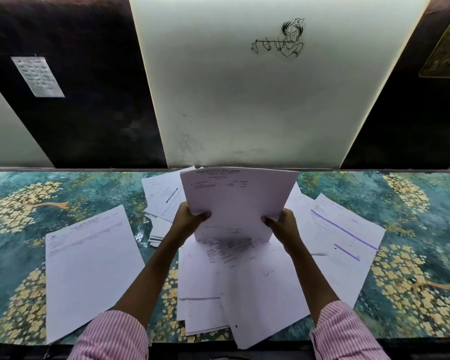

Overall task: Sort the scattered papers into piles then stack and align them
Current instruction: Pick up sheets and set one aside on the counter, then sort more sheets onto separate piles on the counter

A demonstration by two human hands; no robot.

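Both hands, left hand (pixel 190 219) and right hand (pixel 279 223), pinch a sheaf of papers (pixel 238 201) upright between their fingers (pixel 204 215), squaring it over the loose sheets (pixel 234 276) below on the counter (pixel 16 229) — next, probably tapping edges flush.

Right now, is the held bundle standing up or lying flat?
Standing up: left hand and right hand grip the bundle, its top edge raised.

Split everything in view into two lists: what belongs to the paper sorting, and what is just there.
Job: sheaf of papers, gripped by left hand and right hand; loose heap beneath; papers at left; purple-striped sheet; back heap.
Just there: printed sheet on the dark wall panel; flute-player drawing; picture at upper right.
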